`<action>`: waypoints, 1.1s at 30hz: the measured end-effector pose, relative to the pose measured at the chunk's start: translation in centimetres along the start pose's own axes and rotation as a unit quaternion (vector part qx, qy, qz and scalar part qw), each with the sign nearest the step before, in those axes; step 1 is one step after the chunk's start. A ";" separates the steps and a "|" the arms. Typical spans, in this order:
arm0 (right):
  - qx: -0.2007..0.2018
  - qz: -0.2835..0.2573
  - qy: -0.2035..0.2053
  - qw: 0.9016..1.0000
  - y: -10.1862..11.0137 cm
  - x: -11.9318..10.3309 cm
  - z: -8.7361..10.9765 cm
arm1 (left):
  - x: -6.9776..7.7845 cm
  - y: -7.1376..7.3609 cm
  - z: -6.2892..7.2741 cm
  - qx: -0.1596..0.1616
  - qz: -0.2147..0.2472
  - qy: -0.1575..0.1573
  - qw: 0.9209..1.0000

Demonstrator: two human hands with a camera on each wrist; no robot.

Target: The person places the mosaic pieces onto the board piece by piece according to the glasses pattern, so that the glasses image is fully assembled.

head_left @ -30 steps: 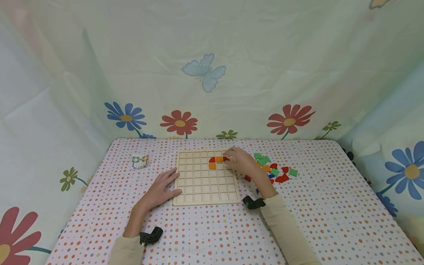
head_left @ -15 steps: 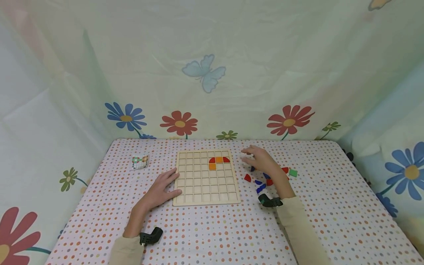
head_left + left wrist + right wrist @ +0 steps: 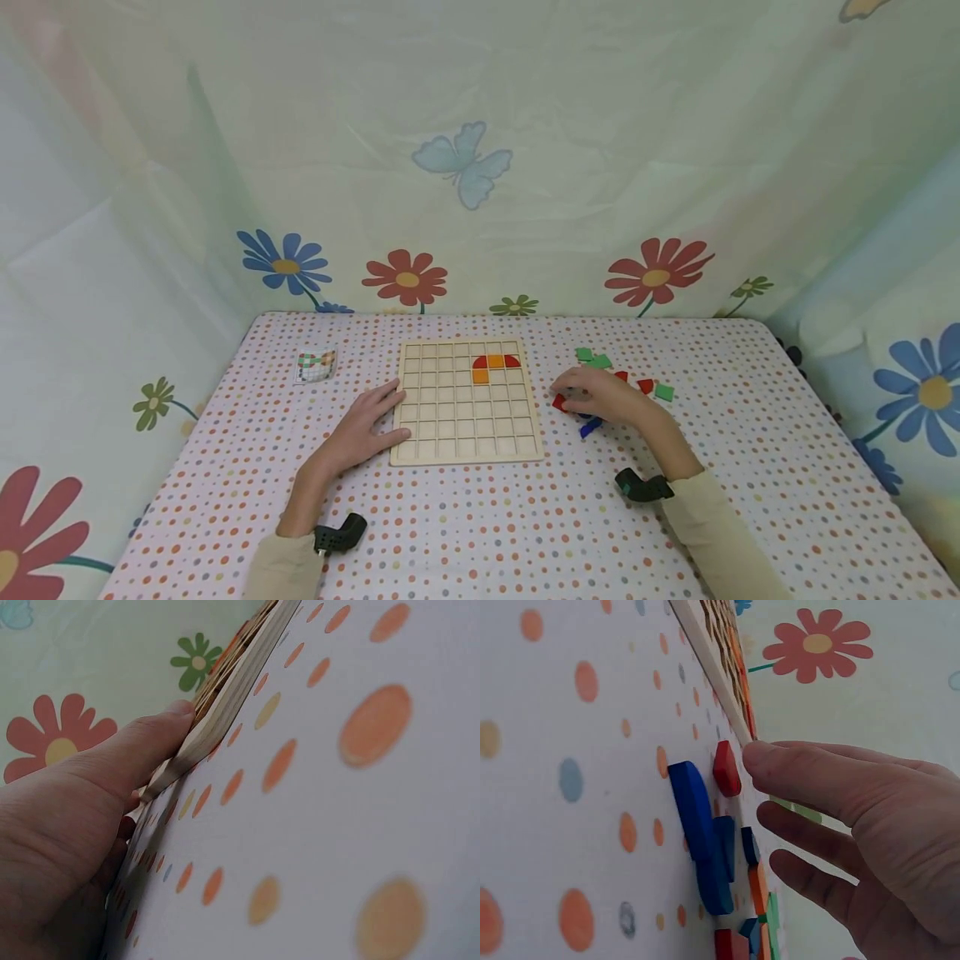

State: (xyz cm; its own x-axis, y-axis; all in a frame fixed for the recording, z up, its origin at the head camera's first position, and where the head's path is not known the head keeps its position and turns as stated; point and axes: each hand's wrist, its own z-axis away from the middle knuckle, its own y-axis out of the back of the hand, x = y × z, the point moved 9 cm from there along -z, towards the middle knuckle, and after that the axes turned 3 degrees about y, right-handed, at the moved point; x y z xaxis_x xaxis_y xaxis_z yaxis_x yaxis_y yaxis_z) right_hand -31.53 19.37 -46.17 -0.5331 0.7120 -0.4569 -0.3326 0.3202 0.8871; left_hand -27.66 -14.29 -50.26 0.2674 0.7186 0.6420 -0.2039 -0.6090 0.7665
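Observation:
The left hand (image 3: 363, 425) lies relaxed on the left edge of a gridded wooden board (image 3: 467, 417), its thumb over the rim in the left wrist view. Near the board's top right, the cells hold two red rounded pieces (image 3: 512, 362) and two orange squares (image 3: 481, 377). Right of the board, the right hand (image 3: 603, 393) hovers low over loose tiles, its thumb close to a red piece (image 3: 726, 771). Fingers and thumb are apart with nothing between them in the right wrist view. Blue pieces (image 3: 694, 810) lie just below; the hand hides part of the pile in the head view.
Green squares (image 3: 598, 361) lie behind the right hand, with red pieces (image 3: 645, 386) and another green square (image 3: 664, 392) to its right. A small printed pattern card (image 3: 315, 367) sits left of the board. A dotted cloth (image 3: 465, 525) covers the table.
The right hand has left the board's upper right corner, where a red piece now shows fully in its cell. It has moved right and nearer, over the loose tiles. The left hand stays put.

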 end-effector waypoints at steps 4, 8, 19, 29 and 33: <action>-0.017 0.000 0.002 1.000 -0.2 -0.2 0.1 | 0.0 0.0 0.0 -0.001 -0.003 -0.002 1.000; -0.024 0.010 0.023 0.999 -0.2 -0.5 0.3 | 0.0 0.1 -0.1 0.001 -0.002 0.000 1.000; -0.023 0.008 0.027 0.999 -0.3 -0.6 0.5 | -0.1 0.0 0.0 -0.003 0.002 0.001 1.000; -0.024 0.015 0.025 0.999 -0.4 -0.3 0.4 | -0.2 0.1 0.0 -0.003 0.000 0.005 1.000; -0.025 0.016 0.020 0.999 -0.5 -0.3 0.3 | -0.1 0.1 0.0 -0.002 -0.001 0.005 1.000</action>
State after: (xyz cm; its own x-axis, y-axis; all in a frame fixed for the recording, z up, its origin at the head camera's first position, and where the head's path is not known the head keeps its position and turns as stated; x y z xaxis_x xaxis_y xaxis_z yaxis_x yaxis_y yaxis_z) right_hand -30.98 19.22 -46.47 -0.5750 0.6956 -0.4307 -0.3527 0.2642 0.8977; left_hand -27.67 -14.46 -50.22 0.2591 0.7231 0.6403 -0.2067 -0.6061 0.7681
